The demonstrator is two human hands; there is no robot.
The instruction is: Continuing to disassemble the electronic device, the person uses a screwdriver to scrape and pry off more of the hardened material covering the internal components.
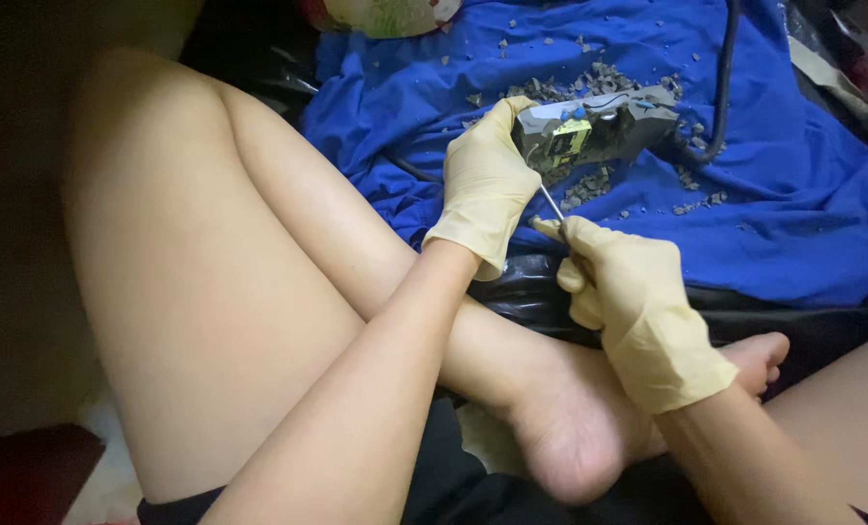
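My left hand [487, 180], in a pale yellow glove, grips the near end of a grey electronic block [599, 126] with a yellow part showing inside it. The block lies on a blue cloth [794, 194]. My right hand [633, 301], also gloved, holds a thin metal tool [552, 204] whose tip points up toward the block's underside, just below my left hand's fingers. A black cable [721, 87] runs from the block's far end up over the cloth.
Several small dark grey fragments [590, 185] lie scattered on the blue cloth around the block. My bare legs are crossed below, with a foot [590, 428] under my right hand. Black plastic sheeting [521, 287] lies beneath the cloth's near edge.
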